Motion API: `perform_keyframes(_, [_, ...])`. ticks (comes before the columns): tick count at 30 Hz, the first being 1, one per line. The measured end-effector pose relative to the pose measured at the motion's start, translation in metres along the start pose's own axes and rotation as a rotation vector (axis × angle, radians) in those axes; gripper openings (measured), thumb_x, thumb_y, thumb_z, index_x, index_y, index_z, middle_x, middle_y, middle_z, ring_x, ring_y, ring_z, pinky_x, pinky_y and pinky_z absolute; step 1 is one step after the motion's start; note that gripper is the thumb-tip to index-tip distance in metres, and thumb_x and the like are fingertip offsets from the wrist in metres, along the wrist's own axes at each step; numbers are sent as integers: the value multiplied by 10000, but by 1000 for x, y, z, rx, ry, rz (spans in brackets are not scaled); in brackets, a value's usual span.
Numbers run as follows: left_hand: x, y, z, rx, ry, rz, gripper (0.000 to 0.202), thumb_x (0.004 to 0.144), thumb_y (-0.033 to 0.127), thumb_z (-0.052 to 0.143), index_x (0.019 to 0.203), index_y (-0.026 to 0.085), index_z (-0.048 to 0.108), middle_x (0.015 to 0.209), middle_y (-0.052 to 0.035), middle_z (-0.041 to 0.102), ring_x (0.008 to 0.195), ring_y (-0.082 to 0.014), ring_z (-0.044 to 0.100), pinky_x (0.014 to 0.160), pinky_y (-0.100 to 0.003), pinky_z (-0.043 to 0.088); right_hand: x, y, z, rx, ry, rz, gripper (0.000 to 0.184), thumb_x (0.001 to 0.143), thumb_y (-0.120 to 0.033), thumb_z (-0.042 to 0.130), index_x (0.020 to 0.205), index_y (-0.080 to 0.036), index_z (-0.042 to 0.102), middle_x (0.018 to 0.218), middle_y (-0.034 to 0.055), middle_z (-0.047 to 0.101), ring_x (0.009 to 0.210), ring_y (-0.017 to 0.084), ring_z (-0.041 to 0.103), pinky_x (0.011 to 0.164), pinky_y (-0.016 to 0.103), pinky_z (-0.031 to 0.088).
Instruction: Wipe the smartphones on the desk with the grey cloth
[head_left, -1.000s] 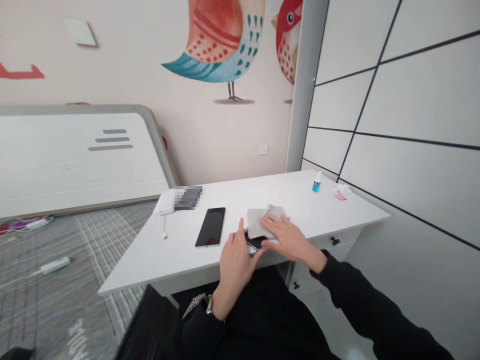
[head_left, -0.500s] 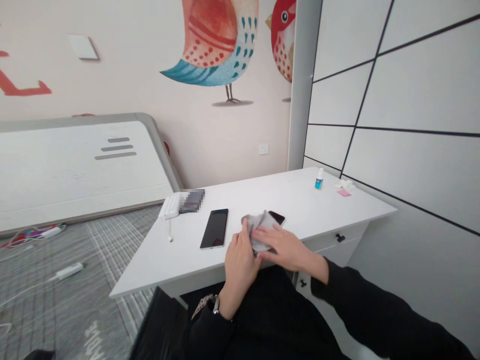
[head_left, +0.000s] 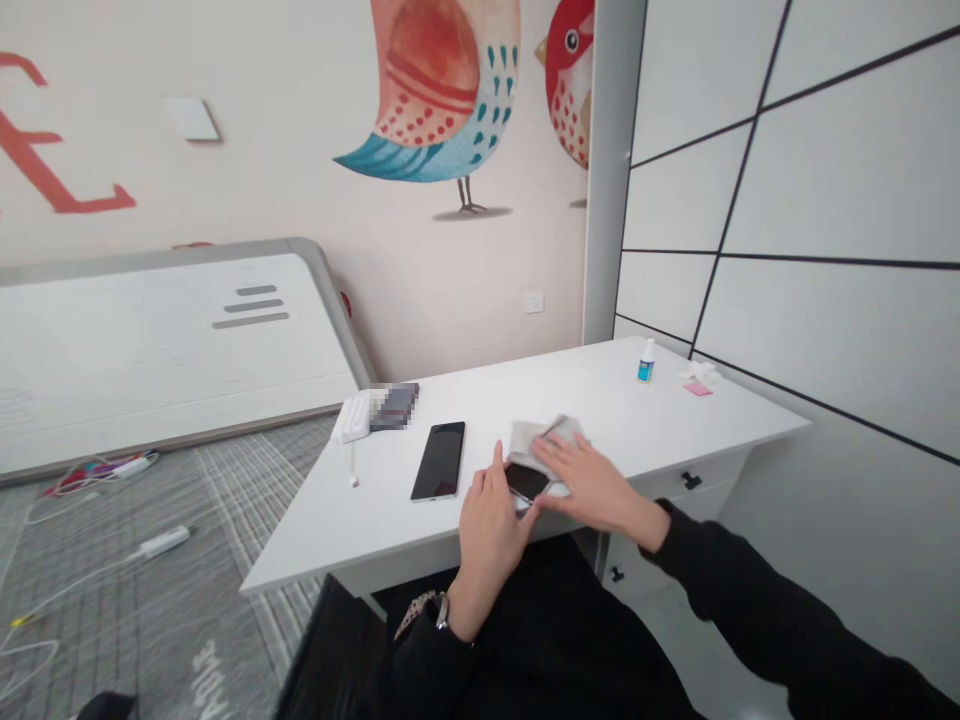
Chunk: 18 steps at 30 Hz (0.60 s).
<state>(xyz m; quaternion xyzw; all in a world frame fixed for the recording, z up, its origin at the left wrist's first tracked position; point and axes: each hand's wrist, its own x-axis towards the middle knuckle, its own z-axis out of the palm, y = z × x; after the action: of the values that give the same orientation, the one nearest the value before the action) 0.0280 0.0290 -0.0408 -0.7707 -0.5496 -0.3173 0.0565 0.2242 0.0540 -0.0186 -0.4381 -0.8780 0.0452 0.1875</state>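
A small dark-screened smartphone [head_left: 527,482] lies at the desk's near edge, partly covered by a grey cloth [head_left: 527,440]. My left hand [head_left: 489,522] holds the phone's left side, index finger pointing up along it and thumb at the near corner. With my right hand [head_left: 589,485] I press the cloth over the phone's far part; the fingers lie on the fabric and the thumb reaches the near edge. Left of my hands rests a larger black-screened tablet or phone [head_left: 439,462], flat and untouched.
On the white desk [head_left: 330,530] a white charger-like block [head_left: 356,415] with a short cable sits beside a blurred dark item [head_left: 395,406]. A small blue-labelled bottle [head_left: 646,362] stands at the far right, near a pink slip [head_left: 698,389] and crumpled white tissue [head_left: 699,372].
My right hand and the cloth have shifted right and away from me, uncovering the near part of the phone's screen. The dark corner seen beyond the cloth is now covered.
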Motion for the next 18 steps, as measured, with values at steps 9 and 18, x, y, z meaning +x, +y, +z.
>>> perform_keyframes(9, [0,0,0,-31,-7,-11,995,888,508,675,1594,120,91,1267,-155,638,1157,-307,580,961,-417,500,-7,9,-4,-39,42,57,882,911,-789,396,1566,-198,379,1585,152,415,1484,379,357,1215,644,211])
perform_keyframes(18, [2,-1,1,-5,-11,-8,979,902,547,647,1596,123,101,1298,-162,629,1158,-316,570,968,-424,492,2,13,-4,-19,-8,68,762,976,-700,384,1578,-235,343,1622,105,361,1515,332,308,1227,619,214])
